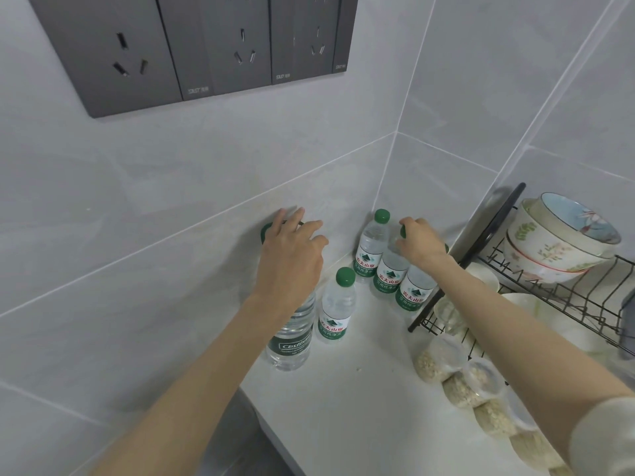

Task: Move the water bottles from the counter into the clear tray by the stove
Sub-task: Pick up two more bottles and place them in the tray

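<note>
Right hand [421,243] seemingly round cornered bottle [390,273]

Bottles [335,305] on counter [343,407], left of rack [549,290]

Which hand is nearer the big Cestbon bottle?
Left. The left hand is over the top of the big Cestbon bottle; the right hand is away to its right, gripping a small bottle.

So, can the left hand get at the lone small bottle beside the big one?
Probably yes: the left hand is over the big bottle, right beside the lone small bottle, whose cap stands clear with nothing over it.
</note>
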`<state>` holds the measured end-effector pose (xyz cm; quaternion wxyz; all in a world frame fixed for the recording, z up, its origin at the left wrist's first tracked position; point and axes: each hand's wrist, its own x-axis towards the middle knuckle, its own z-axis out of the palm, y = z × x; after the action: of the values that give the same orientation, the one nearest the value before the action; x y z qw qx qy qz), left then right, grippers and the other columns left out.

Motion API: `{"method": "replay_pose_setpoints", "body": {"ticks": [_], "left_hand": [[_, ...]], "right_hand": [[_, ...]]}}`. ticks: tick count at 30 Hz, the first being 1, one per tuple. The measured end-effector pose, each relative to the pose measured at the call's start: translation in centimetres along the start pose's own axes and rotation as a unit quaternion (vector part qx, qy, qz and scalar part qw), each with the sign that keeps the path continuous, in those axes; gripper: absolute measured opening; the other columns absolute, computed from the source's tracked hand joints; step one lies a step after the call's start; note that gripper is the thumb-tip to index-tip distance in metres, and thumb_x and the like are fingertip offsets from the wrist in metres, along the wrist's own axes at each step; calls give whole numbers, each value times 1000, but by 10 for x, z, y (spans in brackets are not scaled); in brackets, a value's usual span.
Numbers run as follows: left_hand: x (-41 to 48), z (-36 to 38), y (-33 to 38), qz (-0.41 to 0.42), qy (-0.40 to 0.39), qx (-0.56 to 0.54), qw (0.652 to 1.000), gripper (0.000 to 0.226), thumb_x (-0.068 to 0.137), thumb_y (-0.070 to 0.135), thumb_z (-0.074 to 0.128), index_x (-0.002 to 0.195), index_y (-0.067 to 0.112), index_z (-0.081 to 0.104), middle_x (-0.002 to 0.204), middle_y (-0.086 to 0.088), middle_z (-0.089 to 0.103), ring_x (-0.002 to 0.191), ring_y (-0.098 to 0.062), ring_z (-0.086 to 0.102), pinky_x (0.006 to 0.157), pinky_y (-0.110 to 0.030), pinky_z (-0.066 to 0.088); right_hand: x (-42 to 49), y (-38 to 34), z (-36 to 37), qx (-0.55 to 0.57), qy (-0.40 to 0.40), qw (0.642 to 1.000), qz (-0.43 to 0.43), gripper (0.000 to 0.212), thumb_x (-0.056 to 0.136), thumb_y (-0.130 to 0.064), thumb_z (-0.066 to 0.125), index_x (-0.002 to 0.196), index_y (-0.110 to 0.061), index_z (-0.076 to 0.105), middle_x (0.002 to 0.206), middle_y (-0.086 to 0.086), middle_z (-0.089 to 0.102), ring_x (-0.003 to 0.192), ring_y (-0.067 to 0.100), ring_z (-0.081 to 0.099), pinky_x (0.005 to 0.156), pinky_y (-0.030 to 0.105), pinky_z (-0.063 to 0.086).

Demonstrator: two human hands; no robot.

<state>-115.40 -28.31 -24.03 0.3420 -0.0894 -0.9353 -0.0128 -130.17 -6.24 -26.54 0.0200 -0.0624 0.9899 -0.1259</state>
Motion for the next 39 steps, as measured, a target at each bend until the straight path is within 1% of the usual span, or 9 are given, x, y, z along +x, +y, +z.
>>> {"method": "replay_pose_setpoints", "body": {"ticks": [5, 7, 13, 22, 23, 26, 32, 35, 39], "left_hand": [[1, 0, 1, -1, 4, 5, 1000, 19, 61, 10, 81, 77, 20, 77, 98, -1, 74, 105, -31, 65, 98, -47, 47], [2, 1, 1, 0, -3, 12, 1000, 18, 61, 11, 81, 77, 19, 77, 98, -1, 74, 105, -31, 65, 97, -47, 48], [0, -1, 0, 13, -10, 42, 999, 14, 64, 11, 78, 78, 16, 77, 100, -3, 73, 107, -32, 64, 98, -47, 45], [1, -4, -10, 9, 1, 26, 1000, 14, 70, 8, 73, 83, 11, 77, 102, -7, 73, 108, -36, 62, 98, -52, 46], [2, -4, 6, 30, -3, 12, 999, 14, 70, 8, 73, 83, 11, 77, 102, -7, 73, 108, -36, 61, 98, -52, 45], [-2, -2, 1, 28, -5, 20, 999, 14, 73, 7, 72, 85, 10, 77, 103, -9, 72, 109, -37, 61, 99, -53, 44], [-2, -3, -1, 22, -4, 18, 1000, 18, 76, 9, 69, 92, 12, 75, 105, -8, 72, 111, -38, 59, 101, -52, 42], [-2, -3, -1, 24, 0, 17, 1000, 19, 75, 8, 70, 93, 12, 75, 101, -8, 73, 109, -38, 60, 99, -53, 42], [-3, -3, -1, 31, 0, 30, 999, 20, 75, 8, 70, 94, 11, 75, 98, -8, 73, 108, -39, 60, 99, -53, 43]], "right_hand": [[-5, -5, 3, -4, 18, 998, -53, 26, 88, -10, 57, 114, -4, 57, 110, 19, 55, 99, 39, 56, 85, 43, 48], [-12, -8, 5, -4, 16, 997, -75, 27, 89, -10, 57, 116, -5, 57, 111, 18, 55, 101, 38, 55, 88, 45, 48], [-46, -3, 6, 27, 29, 995, -92, 30, 90, -12, 60, 119, -7, 57, 114, 16, 56, 104, 36, 56, 90, 40, 44], [-104, -7, 0, 44, 26, 990, -128, 31, 86, -21, 66, 115, -12, 59, 109, 12, 62, 102, 33, 58, 85, 37, 46], [-124, 9, -2, 41, 30, 993, -106, 31, 86, -21, 66, 115, -12, 59, 109, 12, 61, 101, 32, 58, 84, 35, 43], [-135, 9, 3, 26, 19, 993, -116, 29, 87, -20, 65, 114, -12, 58, 109, 10, 59, 100, 32, 57, 78, 30, 37], [-146, 21, 6, 46, 33, 993, -100, 30, 87, -19, 65, 116, -16, 59, 110, 7, 60, 100, 30, 59, 77, 31, 41], [-151, 25, 4, 34, 25, 995, -91, 32, 91, -25, 59, 122, -22, 55, 118, 3, 58, 109, 28, 55, 76, 35, 47], [-151, 4, -1, -27, 51, 991, -122, 40, 93, -31, 55, 131, -22, 50, 127, 0, 54, 121, 26, 44, 87, 36, 44]]}}
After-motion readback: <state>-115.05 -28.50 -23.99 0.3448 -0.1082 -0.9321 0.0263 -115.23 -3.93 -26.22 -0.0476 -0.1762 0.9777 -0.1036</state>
